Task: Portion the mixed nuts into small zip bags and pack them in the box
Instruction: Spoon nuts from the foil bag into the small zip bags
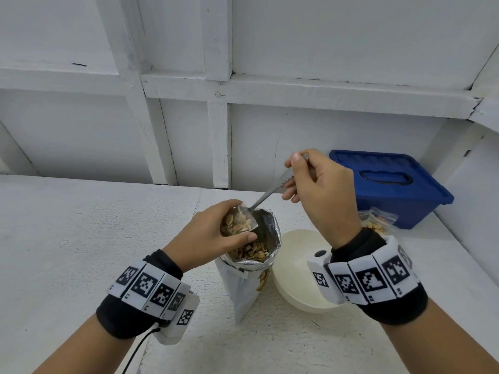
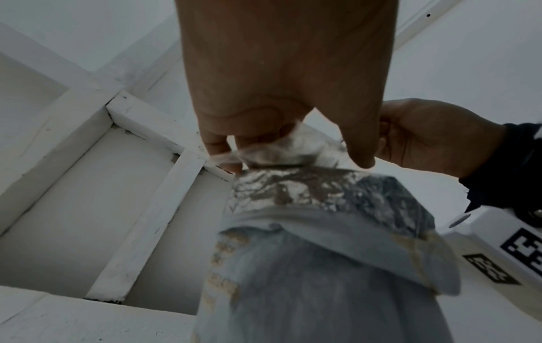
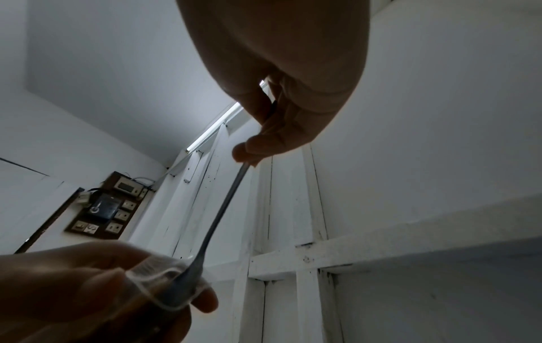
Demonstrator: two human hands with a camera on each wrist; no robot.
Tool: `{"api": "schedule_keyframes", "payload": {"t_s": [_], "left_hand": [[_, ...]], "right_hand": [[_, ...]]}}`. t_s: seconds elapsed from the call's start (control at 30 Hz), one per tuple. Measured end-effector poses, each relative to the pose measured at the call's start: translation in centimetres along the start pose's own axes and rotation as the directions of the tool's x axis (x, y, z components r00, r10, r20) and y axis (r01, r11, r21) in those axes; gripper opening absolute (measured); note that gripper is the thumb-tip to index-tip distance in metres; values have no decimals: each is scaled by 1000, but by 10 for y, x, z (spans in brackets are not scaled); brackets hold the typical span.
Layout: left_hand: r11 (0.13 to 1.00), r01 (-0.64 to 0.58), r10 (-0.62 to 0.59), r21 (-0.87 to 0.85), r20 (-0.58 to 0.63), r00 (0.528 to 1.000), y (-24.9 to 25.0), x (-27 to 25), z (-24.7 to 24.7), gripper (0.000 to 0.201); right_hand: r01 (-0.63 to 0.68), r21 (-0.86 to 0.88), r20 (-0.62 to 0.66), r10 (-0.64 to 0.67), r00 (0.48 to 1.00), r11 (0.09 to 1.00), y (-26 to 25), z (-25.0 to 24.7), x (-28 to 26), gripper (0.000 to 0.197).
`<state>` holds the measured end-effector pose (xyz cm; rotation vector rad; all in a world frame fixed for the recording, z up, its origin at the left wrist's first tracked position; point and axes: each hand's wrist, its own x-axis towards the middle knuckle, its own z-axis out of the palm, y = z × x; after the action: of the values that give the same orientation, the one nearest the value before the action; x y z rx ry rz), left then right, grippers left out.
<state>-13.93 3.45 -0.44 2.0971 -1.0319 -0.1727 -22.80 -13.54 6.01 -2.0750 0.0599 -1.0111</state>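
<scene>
We're mid-fill on a small zip bag point(image 1: 239, 225). Left hand point(image 1: 208, 233) has its grip curled round the bag, holding its mouth open right over the big foil nut pouch point(image 1: 249, 268). The bag already shows a good layer of nuts point(image 1: 234, 227) through the clear plastic.

Right hand point(image 1: 321, 190) grips a metal spoon point(image 1: 266, 197) by the handle end, fingers pinched round it. The spoon bowl is down inside the bag mouth; the right wrist view confirms it sits within the plastic rim. We can't tell whether the spoon is loaded or already emptied.

Done so far, as we read it: at least one filled zip bag point(image 1: 376, 221) lies on the bench point(image 1: 81, 238) just in front of the blue box point(image 1: 391, 184). Whether it's sealed, we can't tell. The box has its lid on, so nothing looks packed yet.

Left, by our judgement: top off this bag, zip it, likely more portions since the pouch still holds plenty, then open the box and load the bags.

A cream bowl point(image 1: 299, 268) sits just right of the pouch, touching or nearly so; it looks empty.

Bench is white-painted, rough and scuffed, running to a corner on the right. Behind it is a white panelled wall point(image 1: 189, 103) with cracked, chipped paint at the joints. The right wrist view shows a switch and socket board point(image 3: 102, 208) and a lit tube light point(image 3: 217, 126) up high.
</scene>
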Motion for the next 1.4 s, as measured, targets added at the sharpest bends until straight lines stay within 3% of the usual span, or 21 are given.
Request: {"api": "schedule_keyframes", "payload": {"t_s": [0.13, 0.33, 0.43, 0.6, 0.87, 1.2, 1.3, 1.4], "left_hand": [[998, -11, 5, -65, -95, 995, -2, -3, -2, 61], [989, 26, -57, -145, -210, 976, -8, -9, -5, 42], [984, 42, -85, -174, -249, 965, -11, -10, -7, 34], [989, 80, -102, -127, -175, 979, -15, -12, -8, 50], [992, 99, -108, -74, -128, 986, -14, -12, -8, 47], [991, 82, -94, -106, -114, 989, -19, -12, -9, 70], [992, 73, -83, -101, -103, 991, -19, -12, -10, 68], [993, 70, -78, -93, -88, 993, -17, -11, -12, 58]], "right_hand": [[105, 5, -41, -105, 994, 994, -2, -5, 0, 23], [62, 65, -204, -47, 978, 996, 4, -26, -1, 20], [57, 10, -156, -55, 986, 998, 13, -29, -11, 19], [98, -79, 107, -89, 990, 992, 36, -7, -41, 25], [183, -132, 266, -143, 953, 974, 50, 18, -66, 29], [56, -56, 250, -40, 967, 997, 41, 25, -75, 37], [19, -57, 249, -4, 969, 998, 40, 23, -75, 35], [-101, -53, 209, 110, 972, 993, 41, 18, -70, 22]]}}
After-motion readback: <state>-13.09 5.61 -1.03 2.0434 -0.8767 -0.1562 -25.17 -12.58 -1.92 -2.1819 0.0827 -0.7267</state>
